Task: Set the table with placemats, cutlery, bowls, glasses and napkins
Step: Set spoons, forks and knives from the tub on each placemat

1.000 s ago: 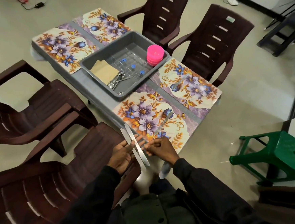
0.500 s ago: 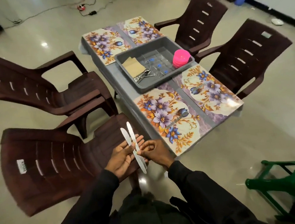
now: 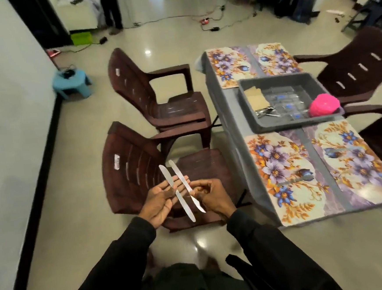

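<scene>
Two white plastic knives lie across my hands above a brown chair. The left knife (image 3: 177,193) rests on the flat fingers of my left hand (image 3: 160,201). My right hand (image 3: 212,195) pinches the right knife (image 3: 186,186) near its middle. To the right, four floral placemats lie on the grey table (image 3: 232,128), the nearest placemat (image 3: 286,174) bearing a spoon (image 3: 295,179). The grey tub (image 3: 249,108) holds brown napkins (image 3: 256,98), clear glasses (image 3: 289,102), metal cutlery (image 3: 266,112) and pink bowls (image 3: 324,108).
Two brown plastic chairs (image 3: 142,171) stand between me and the table's left side, and more chairs (image 3: 357,70) sit on its far side. A blue stool (image 3: 72,84) stands by the left wall. Cables and a person's legs (image 3: 112,11) occupy the far floor.
My view has swung left, so the table now sits at the right. Both hands still carry the two knives, which stay crossed over my left fingers.
</scene>
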Demonstrator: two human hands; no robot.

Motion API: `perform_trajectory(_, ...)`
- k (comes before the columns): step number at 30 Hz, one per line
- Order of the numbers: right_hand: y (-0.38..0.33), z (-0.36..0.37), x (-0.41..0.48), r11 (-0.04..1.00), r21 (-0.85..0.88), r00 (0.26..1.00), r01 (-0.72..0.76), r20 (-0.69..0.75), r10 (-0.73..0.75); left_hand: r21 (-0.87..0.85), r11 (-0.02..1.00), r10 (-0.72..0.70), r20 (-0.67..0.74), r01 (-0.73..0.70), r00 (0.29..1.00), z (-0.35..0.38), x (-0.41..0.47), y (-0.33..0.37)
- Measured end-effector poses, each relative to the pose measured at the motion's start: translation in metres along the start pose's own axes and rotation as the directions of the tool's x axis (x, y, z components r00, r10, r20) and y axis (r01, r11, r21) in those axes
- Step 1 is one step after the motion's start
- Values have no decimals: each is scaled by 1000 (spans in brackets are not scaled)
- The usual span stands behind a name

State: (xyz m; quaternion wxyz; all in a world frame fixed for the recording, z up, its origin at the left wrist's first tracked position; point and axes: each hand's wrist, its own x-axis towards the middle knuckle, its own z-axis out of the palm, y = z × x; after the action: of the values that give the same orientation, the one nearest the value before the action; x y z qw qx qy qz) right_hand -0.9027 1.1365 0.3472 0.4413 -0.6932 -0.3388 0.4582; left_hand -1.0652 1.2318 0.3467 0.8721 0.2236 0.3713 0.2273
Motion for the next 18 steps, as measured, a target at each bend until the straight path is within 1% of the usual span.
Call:
perform_trajectory(2,-10,27,13,999,-28,1000,20,21,-19,-14,999,40,-26,-40,999,-24,-10,21)
perform_trajectory(4,-21,63,28,1000,-19,999,22,46,-21,-29,996,88,-42,-89,995,-55,-20,45)
perform_trajectory(6,-35,106,43,1000,-10,997,18,71,-17,-10,992,122,-43,-122,992,-88,-29,74)
perform_trajectory(9,-58,166,61,998,65,996,-3,90,-3,2,988,152,-45,-152,987,-138,-39,119)
perform_trajectory(11,-75,209,74,996,89,995,11,102,-20,24,984,179,-53,-178,982,-172,-47,153)
perform_trajectory(16,-112,291,106,990,138,989,2,144,-22,31,983,184,-84,-182,979,-245,-68,225)
perform_trajectory(18,-121,311,120,993,113,984,10,174,-30,22,984,177,-63,-176,982,-265,-74,248)
